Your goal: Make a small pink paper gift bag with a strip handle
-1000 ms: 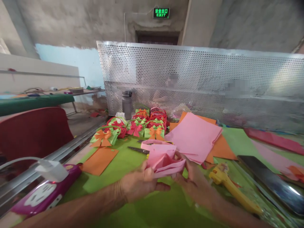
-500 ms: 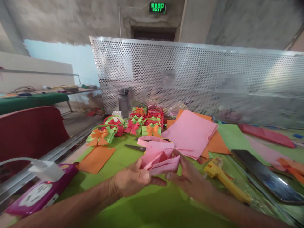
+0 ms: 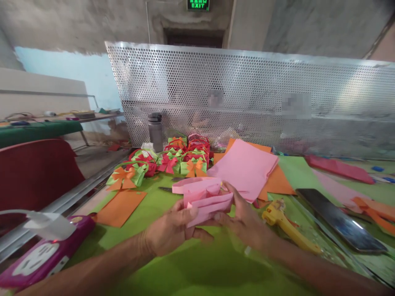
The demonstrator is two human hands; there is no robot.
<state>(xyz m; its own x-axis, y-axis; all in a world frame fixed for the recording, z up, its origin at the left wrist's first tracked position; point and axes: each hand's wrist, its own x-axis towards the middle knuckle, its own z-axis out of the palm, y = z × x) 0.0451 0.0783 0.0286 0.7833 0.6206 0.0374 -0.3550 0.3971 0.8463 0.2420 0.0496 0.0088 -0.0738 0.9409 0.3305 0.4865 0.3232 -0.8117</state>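
Note:
A small folded pink paper bag (image 3: 208, 205) with a looped strip handle on its far side is held between my two hands above the green tabletop (image 3: 173, 271). My left hand (image 3: 173, 228) grips its left end, thumb on the front panel and fingers beneath. At the other end my right hand (image 3: 243, 220) pinches the bag, thumb in front and fingers behind. Dark scissors (image 3: 166, 189) lie partly hidden behind the bag. To the right of my right hand rests a yellow glue gun (image 3: 288, 226).
Several finished bow-trimmed paper bags (image 3: 168, 162) cluster near a grey bottle (image 3: 156, 133). Pink sheets (image 3: 243, 168) lie over orange ones. An orange sheet (image 3: 120, 209) and a purple power strip (image 3: 46, 255) are left, a phone (image 3: 339, 220) right. A perforated metal screen (image 3: 247, 90) stands behind.
The bag's front has been tipped and pressed flatter, its opening narrowing between my hands. Both hands keep their hold. The whole view has shifted slightly, with things sliding left and up.

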